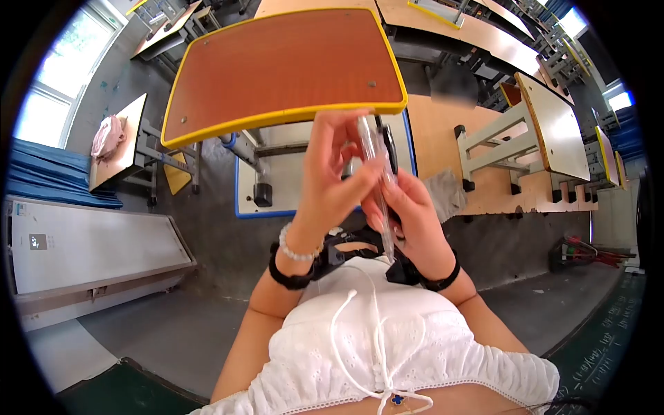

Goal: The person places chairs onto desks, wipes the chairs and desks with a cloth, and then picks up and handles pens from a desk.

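Note:
Both hands are together in front of my chest around a long, narrow, clear plastic thing [377, 187] that looks like a slim case or sleeve, seen edge-on and tilted. My left hand [335, 162] grips its upper part, with the thumb across it and the fingertips near its top end. My right hand [409, 211] has thumb and fingers closed round its lower half. A black pen-like thing [389, 145] with a clip shows just behind the clear plastic; its lower part is hidden by my right hand. Each wrist wears a black strap, the left also a pale bead bracelet [299, 250].
A stool with a reddish-brown seat [283, 66] and yellow rim stands just ahead, over a blue-edged board [290, 194]. Upturned desks and stools [546, 131] crowd the right. A white cabinet [97, 242] and a desk with a pink bag [109, 137] are at left.

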Demonstrator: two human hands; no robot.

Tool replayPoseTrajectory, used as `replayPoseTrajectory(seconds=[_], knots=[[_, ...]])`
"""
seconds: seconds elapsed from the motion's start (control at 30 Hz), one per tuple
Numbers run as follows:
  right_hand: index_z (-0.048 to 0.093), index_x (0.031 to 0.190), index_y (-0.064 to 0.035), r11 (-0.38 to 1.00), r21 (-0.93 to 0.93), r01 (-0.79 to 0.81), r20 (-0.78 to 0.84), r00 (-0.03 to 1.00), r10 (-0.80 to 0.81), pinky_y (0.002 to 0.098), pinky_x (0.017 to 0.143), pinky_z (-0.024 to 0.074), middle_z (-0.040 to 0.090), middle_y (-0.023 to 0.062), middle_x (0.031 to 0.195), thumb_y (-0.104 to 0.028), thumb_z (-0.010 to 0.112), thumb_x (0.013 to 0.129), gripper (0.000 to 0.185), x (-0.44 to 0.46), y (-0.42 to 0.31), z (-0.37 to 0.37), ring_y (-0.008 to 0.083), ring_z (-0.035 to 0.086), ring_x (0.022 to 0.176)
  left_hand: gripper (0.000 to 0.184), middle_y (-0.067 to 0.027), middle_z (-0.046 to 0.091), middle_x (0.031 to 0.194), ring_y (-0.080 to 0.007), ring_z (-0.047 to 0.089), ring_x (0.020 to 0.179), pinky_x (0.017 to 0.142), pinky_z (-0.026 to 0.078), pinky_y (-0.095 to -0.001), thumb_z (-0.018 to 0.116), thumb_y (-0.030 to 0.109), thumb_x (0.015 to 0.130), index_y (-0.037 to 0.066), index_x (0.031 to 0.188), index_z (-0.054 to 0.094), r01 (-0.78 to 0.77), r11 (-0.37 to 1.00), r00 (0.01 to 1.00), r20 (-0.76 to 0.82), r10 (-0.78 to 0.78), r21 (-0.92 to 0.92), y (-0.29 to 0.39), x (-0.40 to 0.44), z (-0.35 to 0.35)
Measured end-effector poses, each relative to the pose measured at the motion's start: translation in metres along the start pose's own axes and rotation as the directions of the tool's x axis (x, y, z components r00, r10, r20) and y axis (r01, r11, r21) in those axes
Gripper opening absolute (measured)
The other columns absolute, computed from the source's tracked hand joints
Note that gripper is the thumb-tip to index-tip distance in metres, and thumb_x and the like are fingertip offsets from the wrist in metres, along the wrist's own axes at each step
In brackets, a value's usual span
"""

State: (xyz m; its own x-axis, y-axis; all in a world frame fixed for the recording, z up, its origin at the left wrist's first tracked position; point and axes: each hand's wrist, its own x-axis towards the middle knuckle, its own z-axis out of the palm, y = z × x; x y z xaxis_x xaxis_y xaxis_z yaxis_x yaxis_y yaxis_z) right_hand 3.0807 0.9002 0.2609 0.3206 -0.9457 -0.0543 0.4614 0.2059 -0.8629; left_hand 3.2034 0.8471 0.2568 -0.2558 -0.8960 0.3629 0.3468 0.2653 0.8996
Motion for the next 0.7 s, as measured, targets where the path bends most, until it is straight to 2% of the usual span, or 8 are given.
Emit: replayPoseTrajectory(seconds=[0.07,0.13,0.33,0.53,0.7], knots=[[0.046,0.093,-0.007,0.996,0.067,-0.055,-0.091,0.994,0.061,0.0153,0.039,0.0216,0.048,-0.0028,0.062,-0.028,0.038,0.092,0.022,0.007,0.0,0.004,0.0001,0.03,0.045,0.035,-0.0036,0.046,0.086,-0.0077,0.045,0.079,0.069,0.04,-0.0219,0.053,-0.002,0.075,0.002,0.108,0.04,0.01,0.999,1.0,-0.027,-0.011,-0.036,-0.004,0.009,0.0],[0.047,0.089,-0.0081,0.991,0.122,-0.059,-0.088,0.994,0.07,0.0155,0.039,0.0215,0.047,-0.0033,0.061,-0.028,0.038,0.092,0.022,0.014,0.003,0.003,0.0004,0.03,0.045,0.031,-0.0039,0.046,0.086,-0.007,0.044,0.078,0.067,0.04,-0.0203,0.052,-0.002,0.076,0.001,0.104,0.04,0.069,0.996,0.997,-0.031,-0.071,-0.059,-0.003,0.014,-0.002],[0.046,0.085,-0.0071,0.971,0.234,-0.047,-0.086,0.994,0.069,0.0154,0.039,0.0218,0.047,-0.0022,0.061,-0.029,0.038,0.092,0.024,0.013,0.002,0.009,0.0014,0.03,0.045,0.026,-0.0045,0.048,0.084,-0.0067,0.044,0.074,0.065,0.04,-0.0196,0.051,-0.001,0.076,0.0,0.1,0.04,0.081,0.995,0.996,-0.036,-0.083,-0.065,-0.009,0.016,-0.002],[0.046,0.088,-0.0049,0.985,0.175,-0.011,-0.087,0.996,0.027,0.0152,0.038,0.022,0.049,0.001,0.061,-0.028,0.036,0.093,0.025,0.01,-0.002,0.009,0.0016,0.033,0.044,0.022,-0.002,0.051,0.078,-0.006,0.047,0.069,0.059,0.039,-0.0194,0.054,0.003,0.073,0.002,0.093,0.045,-0.007,0.993,1.0,-0.003,0.007,0.119,-0.002,0.02,-0.003],[0.046,0.092,-0.0031,0.97,0.242,0.03,0.016,0.999,-0.035,0.0153,0.038,0.0223,0.049,0.003,0.061,-0.027,0.035,0.093,0.026,0.008,-0.003,0.011,0.002,0.032,0.042,0.014,-0.0011,0.051,0.071,-0.005,0.046,0.064,0.055,0.038,-0.0193,0.056,0.006,0.073,0.002,0.082,0.047,-0.033,0.983,0.996,-0.075,0.048,0.18,0.009,0.025,0.002]])
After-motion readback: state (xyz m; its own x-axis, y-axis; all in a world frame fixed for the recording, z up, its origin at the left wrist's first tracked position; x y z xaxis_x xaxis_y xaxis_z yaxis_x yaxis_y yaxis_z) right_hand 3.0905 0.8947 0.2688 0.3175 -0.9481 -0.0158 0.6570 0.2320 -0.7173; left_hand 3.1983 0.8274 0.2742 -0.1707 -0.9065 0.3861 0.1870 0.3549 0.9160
